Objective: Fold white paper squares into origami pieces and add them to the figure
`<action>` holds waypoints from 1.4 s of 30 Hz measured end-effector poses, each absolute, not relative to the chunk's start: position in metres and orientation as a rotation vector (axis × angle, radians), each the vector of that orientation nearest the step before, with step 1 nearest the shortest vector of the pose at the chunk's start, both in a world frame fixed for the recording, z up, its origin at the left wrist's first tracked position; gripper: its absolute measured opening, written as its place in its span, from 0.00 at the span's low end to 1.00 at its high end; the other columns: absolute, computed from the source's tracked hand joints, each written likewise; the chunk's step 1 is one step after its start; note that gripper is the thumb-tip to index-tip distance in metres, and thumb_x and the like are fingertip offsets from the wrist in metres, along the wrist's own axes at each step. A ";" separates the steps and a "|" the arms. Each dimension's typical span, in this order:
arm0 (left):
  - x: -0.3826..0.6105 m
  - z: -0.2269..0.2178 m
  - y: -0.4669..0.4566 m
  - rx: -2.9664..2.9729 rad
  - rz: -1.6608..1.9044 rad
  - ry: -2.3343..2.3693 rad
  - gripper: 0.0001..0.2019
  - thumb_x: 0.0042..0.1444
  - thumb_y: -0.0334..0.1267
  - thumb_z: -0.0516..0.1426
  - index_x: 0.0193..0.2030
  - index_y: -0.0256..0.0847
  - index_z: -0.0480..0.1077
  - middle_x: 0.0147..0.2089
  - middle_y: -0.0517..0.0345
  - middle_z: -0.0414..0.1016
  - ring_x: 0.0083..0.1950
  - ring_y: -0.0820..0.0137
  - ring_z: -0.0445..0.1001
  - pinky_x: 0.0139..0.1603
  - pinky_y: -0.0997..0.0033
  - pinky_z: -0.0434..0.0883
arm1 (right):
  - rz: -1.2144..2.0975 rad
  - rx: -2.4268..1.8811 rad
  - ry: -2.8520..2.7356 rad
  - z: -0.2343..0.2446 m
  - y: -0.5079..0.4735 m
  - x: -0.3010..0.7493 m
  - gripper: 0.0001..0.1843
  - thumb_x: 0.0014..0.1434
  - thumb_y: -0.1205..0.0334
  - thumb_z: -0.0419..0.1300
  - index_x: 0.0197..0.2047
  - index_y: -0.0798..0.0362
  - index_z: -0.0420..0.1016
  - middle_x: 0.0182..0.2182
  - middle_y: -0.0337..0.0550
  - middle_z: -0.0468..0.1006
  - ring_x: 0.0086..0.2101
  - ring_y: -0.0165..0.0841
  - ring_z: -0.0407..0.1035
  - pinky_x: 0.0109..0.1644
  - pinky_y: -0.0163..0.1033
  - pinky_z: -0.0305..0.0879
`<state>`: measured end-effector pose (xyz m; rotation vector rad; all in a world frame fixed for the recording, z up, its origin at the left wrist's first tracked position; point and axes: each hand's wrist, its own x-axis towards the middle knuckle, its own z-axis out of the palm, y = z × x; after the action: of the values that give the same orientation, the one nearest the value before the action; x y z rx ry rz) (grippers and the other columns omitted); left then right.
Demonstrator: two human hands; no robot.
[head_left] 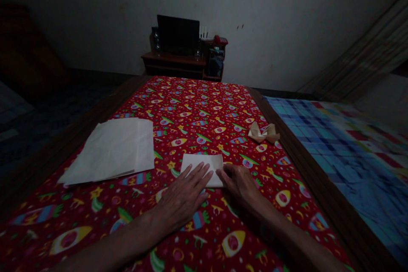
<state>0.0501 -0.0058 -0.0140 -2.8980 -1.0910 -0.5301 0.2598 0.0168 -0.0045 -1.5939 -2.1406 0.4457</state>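
**Left grip** (pixel 181 197): at 6 o'clock; wide, laid flat on the cloth with fingers spread, fingertips resting on the near edge of the sheet. Nothing is held.

**Right grip** (pixel 239 187): at 6 o'clock, just right of the left; narrow, fingers curled down on the sheet's lower right corner. Whether the sheet is pinched cannot be told.

**White paper sheet** (pixel 202 170): at 12 o'clock from the grips, touched by both; lies flat, apparently folded into a small rectangle.

**Surface:** red printed cloth (pixel 197 110) spread over a wooden frame (pixel 306 165).

**Loose paper stack** (pixel 111 151): at 10 o'clock; sheets lie flat, unfolded, untouched.

**Tan folded paper piece** (pixel 264 132): at 1 o'clock, near the frame; creased and already shaped, untouched.

**Beyond frame:** blue checked quilt (pixel 328 153) at 3 o'clock.

**Far wall:** wooden desk (pixel 174 59) at 12 o'clock, carrying a dark monitor (pixel 177 34).
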 end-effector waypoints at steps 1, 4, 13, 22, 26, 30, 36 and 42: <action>0.050 -0.014 -0.006 -2.896 -0.522 -1.092 0.25 0.65 0.38 0.46 0.67 0.38 0.48 0.68 0.48 0.52 0.69 0.62 0.48 0.66 0.53 0.56 | 0.446 -1.591 -2.140 -0.004 0.017 0.259 0.19 0.62 0.55 0.48 0.24 0.55 0.67 0.17 0.37 0.67 0.19 0.26 0.58 0.23 0.31 0.47; 0.049 -0.016 -0.006 -2.888 -0.515 -1.086 0.25 0.65 0.37 0.46 0.67 0.38 0.47 0.68 0.48 0.51 0.70 0.62 0.47 0.66 0.53 0.55 | 0.452 -1.593 -2.132 -0.002 0.017 0.258 0.19 0.62 0.55 0.48 0.23 0.54 0.65 0.17 0.37 0.65 0.18 0.25 0.56 0.23 0.32 0.46; 0.052 -0.012 -0.009 -2.897 -0.415 -1.078 0.22 0.64 0.36 0.47 0.64 0.38 0.53 0.67 0.50 0.55 0.69 0.60 0.49 0.66 0.50 0.54 | 0.416 -1.605 -2.137 -0.002 0.016 0.258 0.18 0.61 0.56 0.50 0.22 0.54 0.65 0.16 0.35 0.64 0.18 0.25 0.55 0.22 0.32 0.44; 0.052 -0.016 -0.008 -2.920 -0.416 -1.130 0.20 0.65 0.39 0.46 0.63 0.43 0.56 0.68 0.54 0.54 0.69 0.63 0.49 0.67 0.51 0.51 | -0.130 -1.594 -2.179 0.007 0.010 0.257 0.15 0.64 0.60 0.49 0.41 0.58 0.74 0.28 0.46 0.78 0.26 0.33 0.70 0.28 0.34 0.60; 0.052 -0.015 -0.010 -2.935 -0.423 -1.132 0.17 0.65 0.40 0.46 0.58 0.42 0.61 0.65 0.53 0.58 0.70 0.61 0.47 0.67 0.47 0.47 | -0.399 -1.230 -2.323 0.006 -0.011 0.243 0.20 0.65 0.63 0.47 0.55 0.64 0.67 0.46 0.57 0.76 0.45 0.40 0.70 0.47 0.43 0.67; 0.046 -0.011 -0.014 -2.932 -0.341 -1.099 0.18 0.65 0.41 0.46 0.60 0.42 0.59 0.67 0.52 0.56 0.70 0.60 0.45 0.67 0.48 0.48 | -0.201 -1.029 -2.642 -0.005 -0.034 0.240 0.32 0.64 0.53 0.49 0.64 0.68 0.53 0.63 0.58 0.55 0.63 0.43 0.48 0.61 0.48 0.58; 0.016 -0.010 -0.017 -2.854 -0.248 -1.051 0.23 0.64 0.45 0.47 0.65 0.46 0.53 0.68 0.52 0.52 0.68 0.61 0.53 0.63 0.55 0.56 | -0.010 -1.079 -2.765 -0.010 -0.045 0.278 0.36 0.64 0.52 0.50 0.68 0.61 0.44 0.66 0.51 0.46 0.65 0.40 0.38 0.65 0.49 0.52; -0.016 -0.013 -0.023 -2.801 -0.315 -1.063 0.21 0.65 0.39 0.46 0.64 0.44 0.55 0.66 0.57 0.58 0.66 0.65 0.57 0.64 0.58 0.54 | -0.109 -1.152 -2.671 -0.010 -0.047 0.279 0.29 0.64 0.57 0.50 0.64 0.62 0.54 0.62 0.53 0.59 0.62 0.40 0.50 0.63 0.48 0.56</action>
<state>-0.0159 -0.0231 -0.0125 -2.8005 -1.0625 -0.3147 0.2793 -0.0466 -0.0098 -1.1518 -2.6712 -0.1092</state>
